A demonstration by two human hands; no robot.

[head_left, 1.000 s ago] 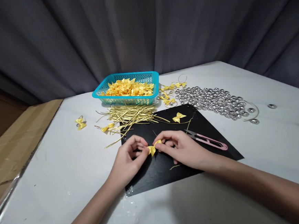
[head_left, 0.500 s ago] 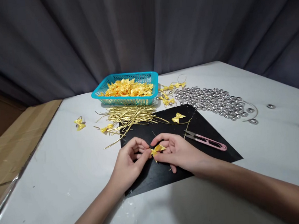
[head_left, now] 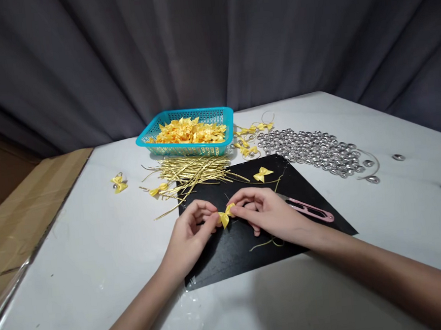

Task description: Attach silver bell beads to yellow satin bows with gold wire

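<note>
In the head view, you work at a white table (head_left: 74,252) backed by a dark grey curtain (head_left: 180,46), with brown cardboard (head_left: 50,183) along its left side. A black mat (head_left: 228,266) lies askew in front of you. Over it, your left hand (head_left: 190,233) pinches one wing of a yellow bow (head_left: 224,219) between thumb and fingers, and your right hand (head_left: 272,214) pinches the other wing; you cannot tell whether the bow touches the mat. The mat's near edge runs from its lower-left corner to beneath your right forearm, with white tabletop between it and you. More bare tabletop spreads outside your left forearm as far as the table's left edge. Ahead, room is tighter: gold ties (head_left: 196,169) overlap the mat's far left part, and a blue basket (head_left: 230,126) of yellow bows stands behind them. Silver beads (head_left: 311,150) spread beyond the mat's far right edge. Pink-handled snips (head_left: 330,217) lie on the mat just beside your right hand, their blades partly hidden by it.
</note>
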